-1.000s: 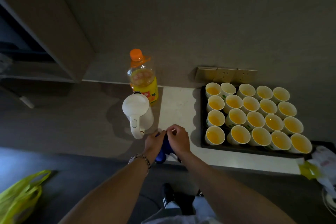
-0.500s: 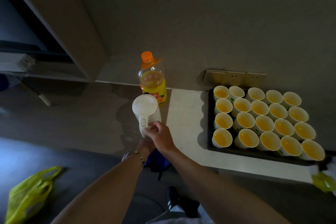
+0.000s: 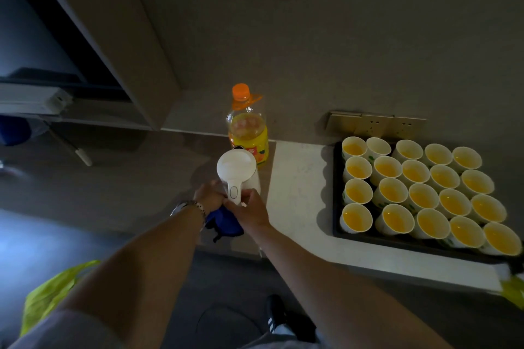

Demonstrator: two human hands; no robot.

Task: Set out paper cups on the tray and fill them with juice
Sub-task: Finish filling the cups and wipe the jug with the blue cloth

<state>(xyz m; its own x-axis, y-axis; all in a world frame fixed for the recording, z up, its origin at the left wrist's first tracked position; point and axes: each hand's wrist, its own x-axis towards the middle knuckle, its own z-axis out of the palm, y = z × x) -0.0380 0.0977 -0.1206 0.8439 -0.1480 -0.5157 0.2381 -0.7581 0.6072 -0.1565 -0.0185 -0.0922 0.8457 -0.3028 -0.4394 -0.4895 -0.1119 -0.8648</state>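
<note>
White paper cups (image 3: 419,193) on black tray (image 3: 336,193) look filled; right hand (image 3: 251,208) fingers curl round white plastic kettle (image 3: 236,171) handle, left hand (image 3: 208,197) beside kettle, fingers unclear. Next likely clearing up.

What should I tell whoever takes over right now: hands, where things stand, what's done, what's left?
Right hand grips the handle of the white kettle on the counter. Left hand is beside that handle, over a blue cloth; whether it holds the cloth is unclear.
Juice bottle, capped and partly full, stands upright just behind the kettle.
Tray on the right carries twenty paper cups in rows.
Done: cups set out; nearly all show juice.
Left: check the second cup in the back row, which looks pale, possibly empty.
</note>
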